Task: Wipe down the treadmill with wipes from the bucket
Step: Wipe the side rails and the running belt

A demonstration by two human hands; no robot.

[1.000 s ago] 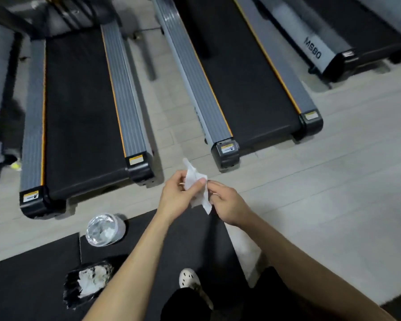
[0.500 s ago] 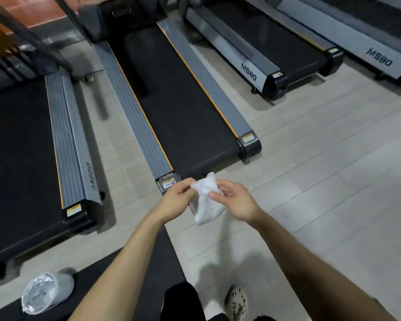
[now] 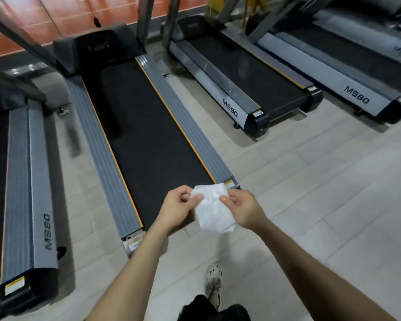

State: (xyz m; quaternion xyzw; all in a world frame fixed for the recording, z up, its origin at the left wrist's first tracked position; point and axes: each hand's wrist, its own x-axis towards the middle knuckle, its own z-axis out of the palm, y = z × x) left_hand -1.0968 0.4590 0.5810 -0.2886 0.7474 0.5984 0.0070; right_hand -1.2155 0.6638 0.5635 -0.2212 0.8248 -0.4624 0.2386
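Since half a second back, the middle treadmill [image 3: 148,135] with its black rubbery belt and ribbed grey side rails is sitting closer and dead ahead. The soft, crumpled white wipe [image 3: 212,209] is hanging more spread out. Both the left hand [image 3: 177,205] and right hand [image 3: 244,208] are pinching a top corner in a thumb-and-finger grip, holding it over the belt's near end. Pale plank-look floor [image 3: 310,193] is running underneath, with a reddish wall [image 3: 14,40] behind.
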